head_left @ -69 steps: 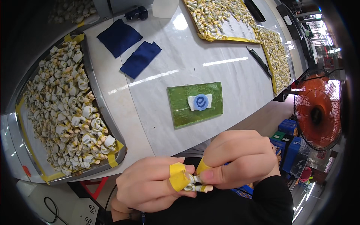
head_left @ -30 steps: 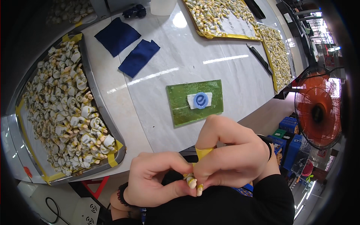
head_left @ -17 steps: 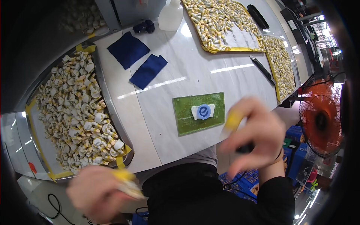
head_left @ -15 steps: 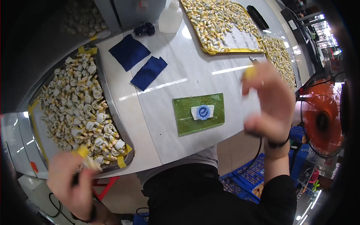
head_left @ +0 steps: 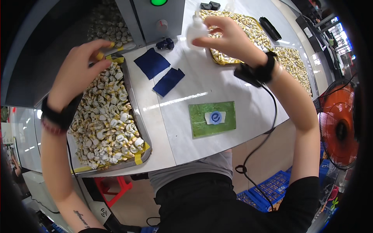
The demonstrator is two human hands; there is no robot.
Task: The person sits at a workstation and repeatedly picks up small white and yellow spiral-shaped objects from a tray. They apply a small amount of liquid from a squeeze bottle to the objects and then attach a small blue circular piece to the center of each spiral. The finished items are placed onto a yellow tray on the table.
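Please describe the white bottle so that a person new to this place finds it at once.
Start at the grey machine with a green light, at the picture's top. Just to its right, beside a tray of small pieces, the right hand is at the bottle. Unlike the dark blue cloths and those pieces, it is cloudy white and upright, with a narrow neck.

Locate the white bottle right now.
In the head view, the white bottle is near the top, just right of centre, at the right hand, between the crumpled dark-blue item and a yellow-taped tray of small pieces.
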